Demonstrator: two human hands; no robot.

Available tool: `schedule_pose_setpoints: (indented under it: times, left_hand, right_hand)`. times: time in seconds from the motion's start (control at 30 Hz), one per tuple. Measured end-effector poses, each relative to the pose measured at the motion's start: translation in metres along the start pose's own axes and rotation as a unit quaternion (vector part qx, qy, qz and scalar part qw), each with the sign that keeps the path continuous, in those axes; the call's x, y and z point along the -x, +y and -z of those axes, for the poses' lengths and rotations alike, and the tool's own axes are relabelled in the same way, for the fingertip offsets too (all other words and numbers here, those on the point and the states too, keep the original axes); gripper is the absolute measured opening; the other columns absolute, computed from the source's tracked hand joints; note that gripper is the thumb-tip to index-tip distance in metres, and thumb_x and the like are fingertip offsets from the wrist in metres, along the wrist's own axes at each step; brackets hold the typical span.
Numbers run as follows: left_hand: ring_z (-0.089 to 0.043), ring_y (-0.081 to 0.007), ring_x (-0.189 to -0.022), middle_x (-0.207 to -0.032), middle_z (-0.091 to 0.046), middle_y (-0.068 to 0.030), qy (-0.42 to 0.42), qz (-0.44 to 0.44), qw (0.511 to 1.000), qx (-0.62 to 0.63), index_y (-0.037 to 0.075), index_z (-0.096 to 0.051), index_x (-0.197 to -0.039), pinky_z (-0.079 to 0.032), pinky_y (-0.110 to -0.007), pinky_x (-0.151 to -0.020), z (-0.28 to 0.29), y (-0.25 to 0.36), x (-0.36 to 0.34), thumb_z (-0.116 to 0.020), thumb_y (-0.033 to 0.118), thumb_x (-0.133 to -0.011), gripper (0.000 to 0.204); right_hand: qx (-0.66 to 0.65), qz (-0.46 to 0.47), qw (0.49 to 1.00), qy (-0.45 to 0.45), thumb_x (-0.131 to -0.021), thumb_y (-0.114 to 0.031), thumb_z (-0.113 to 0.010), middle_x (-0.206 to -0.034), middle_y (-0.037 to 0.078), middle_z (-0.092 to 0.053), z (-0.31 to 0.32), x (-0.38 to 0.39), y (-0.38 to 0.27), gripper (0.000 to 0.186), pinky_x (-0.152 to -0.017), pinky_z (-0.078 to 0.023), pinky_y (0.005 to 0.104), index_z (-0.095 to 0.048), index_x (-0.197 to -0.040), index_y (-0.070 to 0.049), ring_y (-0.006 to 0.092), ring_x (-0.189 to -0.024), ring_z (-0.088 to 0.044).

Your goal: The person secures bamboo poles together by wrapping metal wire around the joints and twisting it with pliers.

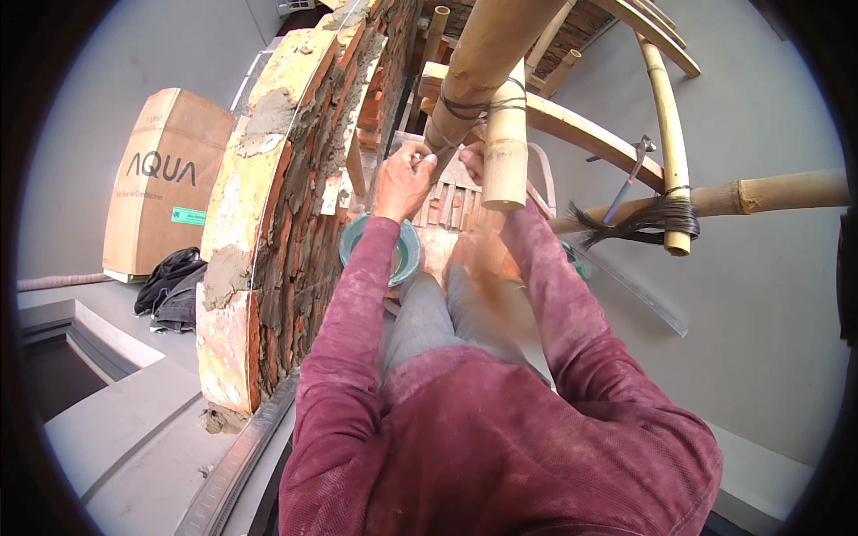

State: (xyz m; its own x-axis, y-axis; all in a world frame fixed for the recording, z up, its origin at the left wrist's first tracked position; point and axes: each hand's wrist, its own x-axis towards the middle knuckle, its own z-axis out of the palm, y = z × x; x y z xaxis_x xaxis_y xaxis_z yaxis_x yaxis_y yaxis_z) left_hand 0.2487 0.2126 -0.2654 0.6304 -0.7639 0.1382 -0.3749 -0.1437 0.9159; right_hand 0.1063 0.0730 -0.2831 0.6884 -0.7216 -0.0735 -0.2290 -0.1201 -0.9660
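Observation:
My left hand [402, 181] is closed, its thumb and fingertips pinched together beside the lower end of a thick bamboo pole [474, 67]. What it pinches is too small to make out. My right hand [473, 161] shows only in part, fingers curled, behind a short upright bamboo piece [506, 165]. Dark cord [487, 105] wraps around the thick pole and the short piece just above both hands. Below my left wrist stands a teal bucket [409, 253], partly covered by my sleeve.
A brick wall edge [295, 205] with rough mortar rises at left. To the right, dark fibre strands [643, 219] and a blue-handled metal tool [630, 179] rest at a bamboo joint. A cardboard box [165, 183] and black cloth [172, 288] lie beyond the wall.

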Motion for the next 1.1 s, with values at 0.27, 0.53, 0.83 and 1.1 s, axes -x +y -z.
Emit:
schedule_pose_setpoints:
  times: [0.27,0.53,0.83,1.1]
  left_hand:
    - [-0.066,-0.0216,-0.076,-0.079,-0.069,-0.0119,-0.08,-0.041,0.986,-0.139,0.005,-0.071,-0.09,-0.049,-0.034,-0.072,0.031,-0.019,-0.07,-0.064,0.032,-0.086,0.028]
    - [-0.062,-0.0219,-0.075,-0.077,-0.064,-0.012,-0.264,-0.018,0.947,-0.182,0.003,-0.068,-0.09,-0.047,-0.037,-0.072,0.061,-0.032,-0.17,-0.068,0.034,-0.084,0.032]
    - [-0.064,-0.0295,-0.087,-0.088,-0.065,-0.0142,-0.204,-0.22,0.85,-0.434,0.005,-0.063,-0.08,-0.05,-0.042,-0.075,0.02,-0.021,-0.221,-0.067,0.017,-0.077,0.014]
    - [-0.066,-0.0179,-0.074,-0.082,-0.069,-0.0091,-0.32,-0.131,0.917,-0.2,0.007,-0.069,-0.103,-0.052,-0.034,-0.069,0.002,-0.035,-0.263,-0.068,0.015,-0.08,0.025]
  right_hand:
    - [-0.077,0.032,0.995,-0.054,-0.078,-0.026,-0.07,-0.097,0.012,-0.066,0.049,-0.029,0.016,0.038,-0.077,-0.052,0.0359,-0.06,-0.107,-0.003,0.0265,-0.088,-0.064]
    - [0.192,0.164,0.966,-0.054,-0.075,-0.031,-0.069,-0.106,0.022,-0.062,0.063,-0.031,0.026,0.045,-0.089,-0.044,0.0438,-0.06,-0.106,-0.001,0.0392,-0.101,-0.056]
    - [0.239,0.228,0.94,-0.082,-0.077,-0.027,-0.069,-0.092,0.021,-0.065,0.071,-0.033,-0.003,0.035,-0.081,-0.047,0.0425,-0.062,-0.096,0.001,0.04,-0.089,-0.06]
    - [0.169,0.12,0.968,-0.141,-0.079,-0.029,-0.068,-0.096,0.023,-0.064,0.076,-0.026,-0.021,0.035,-0.085,-0.046,0.0441,-0.063,-0.1,-0.002,0.0404,-0.093,-0.058]
